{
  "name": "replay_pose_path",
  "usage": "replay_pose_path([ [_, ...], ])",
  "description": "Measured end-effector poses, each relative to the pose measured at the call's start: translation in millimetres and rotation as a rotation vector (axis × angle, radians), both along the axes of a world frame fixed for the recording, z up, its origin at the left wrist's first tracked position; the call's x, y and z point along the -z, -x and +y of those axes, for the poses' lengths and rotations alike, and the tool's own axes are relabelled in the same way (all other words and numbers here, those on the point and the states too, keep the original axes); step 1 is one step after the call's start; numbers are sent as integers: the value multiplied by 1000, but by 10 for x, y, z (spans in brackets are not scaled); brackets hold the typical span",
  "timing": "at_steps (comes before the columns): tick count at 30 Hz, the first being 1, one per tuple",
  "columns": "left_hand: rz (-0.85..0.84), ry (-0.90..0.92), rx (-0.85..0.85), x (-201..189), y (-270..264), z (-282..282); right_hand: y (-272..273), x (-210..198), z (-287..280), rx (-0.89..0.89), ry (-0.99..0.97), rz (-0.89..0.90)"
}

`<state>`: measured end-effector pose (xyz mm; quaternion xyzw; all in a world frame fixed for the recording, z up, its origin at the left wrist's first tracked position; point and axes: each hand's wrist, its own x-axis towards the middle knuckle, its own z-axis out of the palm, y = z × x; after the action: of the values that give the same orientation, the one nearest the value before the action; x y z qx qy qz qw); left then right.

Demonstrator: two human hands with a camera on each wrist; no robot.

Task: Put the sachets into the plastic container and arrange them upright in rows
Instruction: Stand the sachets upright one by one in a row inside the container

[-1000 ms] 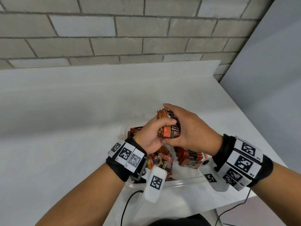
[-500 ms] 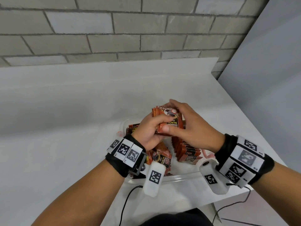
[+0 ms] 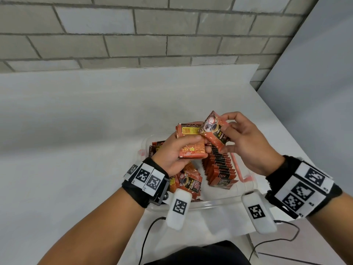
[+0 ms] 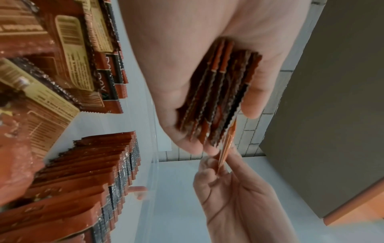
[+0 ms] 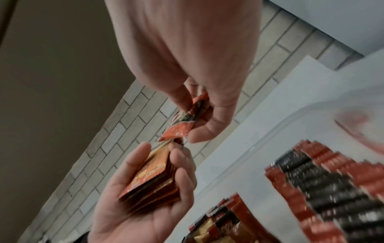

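My left hand grips a stack of orange sachets above the clear plastic container. The stack shows edge-on in the left wrist view. My right hand pinches a single sachet, tilted, just right of the stack; it appears as a thin sachet in the right wrist view. In the container a row of upright sachets runs along the right side. Loose sachets lie in a heap at its left, partly hidden by my left wrist.
The container sits near the front right corner of a white table. A brick wall stands behind, and a grey panel to the right. Cables hang below the table's front edge.
Both hands held one bundle together. Now they have parted: my right hand has drawn a single sachet off to the right, and my left hand keeps the stack.
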<state>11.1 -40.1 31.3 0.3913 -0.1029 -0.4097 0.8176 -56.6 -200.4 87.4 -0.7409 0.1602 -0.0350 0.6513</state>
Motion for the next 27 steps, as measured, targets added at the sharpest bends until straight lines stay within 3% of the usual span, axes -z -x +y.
replay_pose_path([
  [6,-73,-40,40,-9,29,-20,15,-83,-3,-199,361,-66],
  [12,-64,-34,33,-2,22,9,88,-70,-53,-49,-27,64],
  [18,-117,-72,12,10,22,-11,192,-89,-226,-101,5,95],
  [21,-100,-91,-42,-8,-26,3,263,-111,-321,-131,216,85],
  [24,-123,-159,-92,-19,-88,52,390,-58,-355,-362,565,173],
  [27,-135,-199,-93,-46,-102,70,478,41,-294,-560,737,263],
])
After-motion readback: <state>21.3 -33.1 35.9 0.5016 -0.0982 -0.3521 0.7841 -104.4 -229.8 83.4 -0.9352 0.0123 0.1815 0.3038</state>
